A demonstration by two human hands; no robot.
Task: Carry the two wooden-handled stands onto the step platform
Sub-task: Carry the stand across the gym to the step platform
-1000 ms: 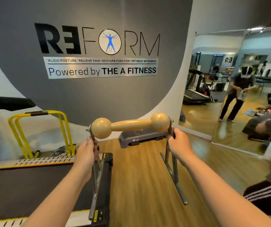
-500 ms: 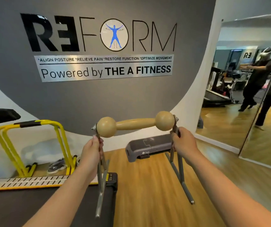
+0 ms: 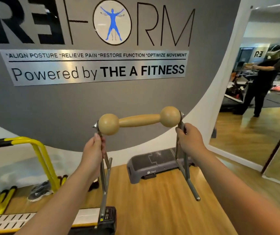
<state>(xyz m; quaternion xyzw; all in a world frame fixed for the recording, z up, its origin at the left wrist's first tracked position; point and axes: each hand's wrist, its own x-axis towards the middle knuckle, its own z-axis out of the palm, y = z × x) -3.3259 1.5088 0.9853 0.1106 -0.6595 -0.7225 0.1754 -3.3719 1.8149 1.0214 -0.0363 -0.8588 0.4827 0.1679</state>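
The wooden-handled stand [image 3: 139, 120] hangs in the air in front of the person, its pale dumbbell-shaped handle nearly level, the right end a little higher than the left. Grey metal legs drop from each end and splay out into feet below. Only one stand shows here. The left hand [image 3: 93, 150] is a clenched grip round the left leg just under the left wooden ball; the right hand [image 3: 189, 141] grasps the right leg just under the right ball, fingers curled about the metal. Both forearms reach forward from the lower edge of the view.

Beyond the stand, on the wooden floor [image 3: 152, 200] against the wall, lies the grey step platform [image 3: 152, 163], well below the stand and apart from it; the right leg crosses in front of its right end. To the left stands a yellow tubular frame [image 3: 39, 155], with dark shoes [image 3: 40, 192] on the floor beside it. A treadmill edge [image 3: 8, 223] with a striped strip lies at the lower left. The grey wall carries the sign [image 3: 98, 67] "Powered by THE A FITNESS". A mirror [image 3: 263, 82] on the right shows a figure in dark clothes.
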